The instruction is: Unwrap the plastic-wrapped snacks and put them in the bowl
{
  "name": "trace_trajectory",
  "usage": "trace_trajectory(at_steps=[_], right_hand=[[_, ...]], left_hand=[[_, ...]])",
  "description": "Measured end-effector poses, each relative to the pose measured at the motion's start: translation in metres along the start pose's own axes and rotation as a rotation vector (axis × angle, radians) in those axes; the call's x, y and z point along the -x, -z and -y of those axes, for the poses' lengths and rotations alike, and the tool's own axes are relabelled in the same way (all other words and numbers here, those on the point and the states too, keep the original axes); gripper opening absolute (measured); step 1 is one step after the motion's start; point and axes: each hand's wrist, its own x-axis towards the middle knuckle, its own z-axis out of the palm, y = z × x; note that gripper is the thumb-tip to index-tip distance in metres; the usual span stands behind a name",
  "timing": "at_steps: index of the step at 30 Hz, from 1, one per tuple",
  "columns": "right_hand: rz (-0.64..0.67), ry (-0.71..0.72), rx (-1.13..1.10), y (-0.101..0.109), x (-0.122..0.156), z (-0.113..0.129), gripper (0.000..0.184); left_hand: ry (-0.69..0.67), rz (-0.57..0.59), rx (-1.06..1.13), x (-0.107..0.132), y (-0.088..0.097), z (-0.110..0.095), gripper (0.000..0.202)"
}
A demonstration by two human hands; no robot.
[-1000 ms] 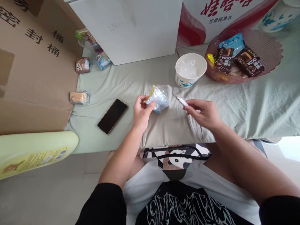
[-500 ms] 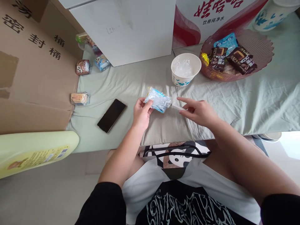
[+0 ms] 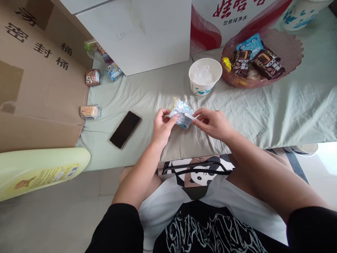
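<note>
My left hand (image 3: 163, 127) is closed on the left edge of a clear and blue plastic packet (image 3: 184, 122), thumb on top. What the packet contains is hard to make out through the shiny film. Between the thumb and fingers of my right hand (image 3: 214, 123) is a small white-handled tool (image 3: 189, 116) with a thin tip, which resembles a small knife. Its tip points left and lies over the packet's upper face, close to my left thumb. Whether it pierces the film I cannot tell. Just beyond the packet stands a white paper cup (image 3: 202, 90) with crumpled clear plastic inside.
A ribbed reddish bowl (image 3: 293, 52) of wrapped snacks stands at the back right. To the left lie a phone (image 3: 125, 129), a wrapped snack (image 3: 90, 111) and a brown packet (image 3: 93, 77). A white box (image 3: 158, 38), a cardboard box (image 3: 44, 95) and a yellow-green bottle (image 3: 44, 168) border the cloth.
My right hand has moved left, bringing the white-handled tool from the packet's right edge to over its face. The fingers have closed in around the handle. The packet has shifted slightly right.
</note>
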Motion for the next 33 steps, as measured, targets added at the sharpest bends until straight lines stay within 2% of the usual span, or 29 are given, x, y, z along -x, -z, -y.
trace_trajectory(at_steps=[5,8,11,13,14,17,20,22,24,26,27,30,33], right_hand=[[0.003,-0.123,0.173,0.02,0.0,-0.007,0.019],[-0.085,-0.194,0.311,0.036,0.002,-0.022,0.021],[-0.291,-0.188,0.427,0.043,0.0,-0.037,0.028],[-0.374,-0.056,0.438,0.039,-0.002,-0.04,0.033],[-0.375,0.036,0.412,0.034,-0.003,-0.04,0.035],[-0.24,0.295,0.273,0.014,-0.004,-0.03,0.052],[-0.074,0.398,0.215,-0.005,-0.004,-0.018,0.06],[-0.014,0.407,0.221,-0.009,-0.003,-0.014,0.047],[-0.017,0.422,0.226,-0.005,-0.002,-0.013,0.028],[-0.078,0.399,0.224,0.004,-0.001,-0.015,0.019],[-0.123,0.36,0.222,0.009,-0.001,-0.017,0.018],[-0.308,0.191,0.234,0.021,-0.001,-0.027,0.018],[-0.538,0.085,0.317,0.027,-0.002,-0.037,0.02]], left_hand=[[0.076,-0.219,0.233,-0.017,0.017,-0.005,0.047],[0.082,-0.259,0.221,-0.022,0.027,-0.005,0.047],[0.045,-0.108,0.008,-0.018,0.03,-0.003,0.05],[-0.046,0.01,-0.211,-0.012,0.029,-0.002,0.051],[-0.11,0.053,-0.312,-0.01,0.028,-0.002,0.047],[-0.283,0.135,-0.483,-0.006,0.026,-0.006,0.037],[-0.375,0.181,-0.555,-0.005,0.025,-0.009,0.046],[-0.427,0.22,-0.637,-0.005,0.025,-0.01,0.049],[-0.459,0.254,-0.712,-0.006,0.027,-0.011,0.031],[-0.465,0.243,-0.742,-0.007,0.029,-0.013,0.008],[-0.461,0.222,-0.737,-0.008,0.03,-0.014,0.005],[-0.419,0.127,-0.656,-0.01,0.033,-0.016,0.011],[-0.34,-0.074,-0.491,-0.016,0.038,-0.017,0.014]])
